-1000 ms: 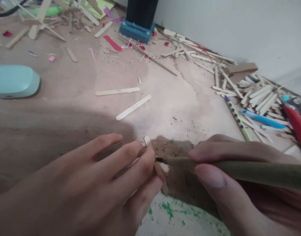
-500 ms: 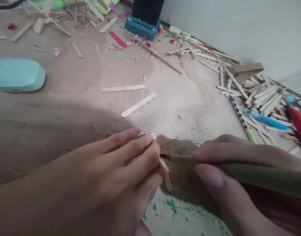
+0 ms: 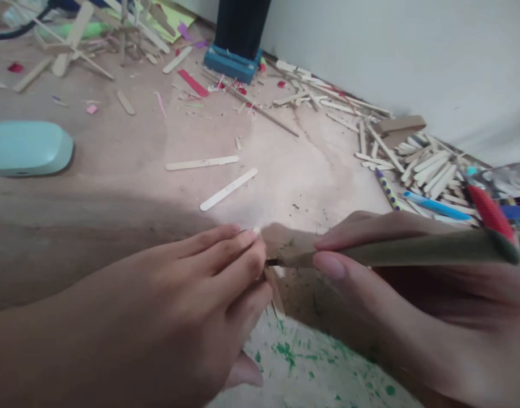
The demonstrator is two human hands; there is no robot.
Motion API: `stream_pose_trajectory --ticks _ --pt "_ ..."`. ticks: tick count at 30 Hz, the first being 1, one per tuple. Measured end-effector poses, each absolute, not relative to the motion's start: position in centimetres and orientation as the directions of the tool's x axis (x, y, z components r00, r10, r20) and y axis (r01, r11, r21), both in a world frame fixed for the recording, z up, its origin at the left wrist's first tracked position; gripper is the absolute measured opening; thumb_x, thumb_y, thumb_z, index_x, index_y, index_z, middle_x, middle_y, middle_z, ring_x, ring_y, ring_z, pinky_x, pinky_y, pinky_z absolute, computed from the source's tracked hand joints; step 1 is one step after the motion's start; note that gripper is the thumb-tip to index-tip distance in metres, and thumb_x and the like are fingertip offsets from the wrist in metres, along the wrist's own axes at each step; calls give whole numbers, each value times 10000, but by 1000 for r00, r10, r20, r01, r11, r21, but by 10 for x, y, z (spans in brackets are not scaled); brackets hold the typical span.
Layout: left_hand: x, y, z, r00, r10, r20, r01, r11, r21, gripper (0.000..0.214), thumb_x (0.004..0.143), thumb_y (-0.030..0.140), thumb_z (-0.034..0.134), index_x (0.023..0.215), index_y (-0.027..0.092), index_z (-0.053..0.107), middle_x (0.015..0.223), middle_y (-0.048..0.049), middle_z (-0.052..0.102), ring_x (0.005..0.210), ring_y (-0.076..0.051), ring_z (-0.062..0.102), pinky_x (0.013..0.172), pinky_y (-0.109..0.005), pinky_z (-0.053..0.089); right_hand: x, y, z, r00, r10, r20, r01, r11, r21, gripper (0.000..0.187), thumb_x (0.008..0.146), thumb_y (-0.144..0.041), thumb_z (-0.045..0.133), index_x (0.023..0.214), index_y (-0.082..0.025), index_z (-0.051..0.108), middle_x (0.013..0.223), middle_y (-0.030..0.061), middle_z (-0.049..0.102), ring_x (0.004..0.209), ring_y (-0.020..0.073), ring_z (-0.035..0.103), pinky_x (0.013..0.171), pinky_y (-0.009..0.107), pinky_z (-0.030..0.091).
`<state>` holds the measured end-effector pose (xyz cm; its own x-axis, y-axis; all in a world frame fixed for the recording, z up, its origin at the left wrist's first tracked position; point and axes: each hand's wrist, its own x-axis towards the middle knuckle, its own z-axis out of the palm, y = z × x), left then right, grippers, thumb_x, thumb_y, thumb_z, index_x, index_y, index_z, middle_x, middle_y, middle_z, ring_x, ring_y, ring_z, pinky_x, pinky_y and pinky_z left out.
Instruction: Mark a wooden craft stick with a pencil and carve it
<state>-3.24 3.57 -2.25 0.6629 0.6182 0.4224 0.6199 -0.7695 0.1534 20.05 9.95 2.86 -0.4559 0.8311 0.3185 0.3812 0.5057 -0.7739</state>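
Note:
My left hand (image 3: pixel 195 294) lies palm down, its fingers bent and pressed together over a wooden craft stick (image 3: pixel 277 292). Much of that stick is hidden under the fingers; one end shows past the fingertips and the other beside them. In my right hand (image 3: pixel 396 294) a green pencil-shaped tool (image 3: pixel 421 249) with a tan taper and a dark tip is pinched between thumb and fingers. The tip touches or nearly touches the stick's edge beside my left fingers. Farther up lie two more craft sticks, one with drawn marks (image 3: pixel 229 190) and one with marks and a notched edge (image 3: pixel 202 163).
A pale blue rounded case (image 3: pixel 28 148) sits at left. Craft sticks (image 3: pixel 432 170) are heaped at right near a blue pen-like tube (image 3: pixel 436 205) and a red-handled tool (image 3: pixel 489 209). A dark post on a blue base (image 3: pixel 233 63) stands at the wall. Green paint flecks mark the surface.
The view has shifted slightly, and the scene sits lower and to the left. My right hand has tilted the tool so its back end shows. The left hand still presses the craft stick.

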Motion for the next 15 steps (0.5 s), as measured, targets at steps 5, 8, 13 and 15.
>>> stream_pose_trajectory --ticks 5,8,13,15 --pt "-29 57 -20 681 621 388 608 -775 175 556 1044 589 597 1366 140 655 1440 -158 663 1365 -304 640 1211 -444 477 210 106 30 -478 796 371 457 586 -669 117 876 -159 816 886 -264 766 779 -46 764 584 94 649 452 204 474" --pt "-22 67 -21 692 612 382 605 -781 153 658 958 669 691 1381 166 656 1447 -155 670 1362 -317 647 1174 -455 516 216 111 27 -459 780 425 449 616 -647 185 844 -107 838 896 -254 740 848 -44 796 631 102 695 496 200 510" --pt "-9 73 -26 647 565 512 602 -791 112 494 1090 548 524 1214 122 741 1285 -144 764 1259 -296 711 1135 -436 549 219 114 25 -469 807 359 375 550 -746 183 874 -103 788 941 -265 733 815 -33 780 617 118 700 469 189 506" --pt "-8 73 -26 654 548 522 596 -798 90 479 1114 503 495 1176 106 755 1248 -139 781 1231 -293 725 1129 -436 554 216 113 23 -458 824 333 354 513 -782 152 884 -128 779 927 -270 741 782 -30 765 616 123 697 490 188 524"
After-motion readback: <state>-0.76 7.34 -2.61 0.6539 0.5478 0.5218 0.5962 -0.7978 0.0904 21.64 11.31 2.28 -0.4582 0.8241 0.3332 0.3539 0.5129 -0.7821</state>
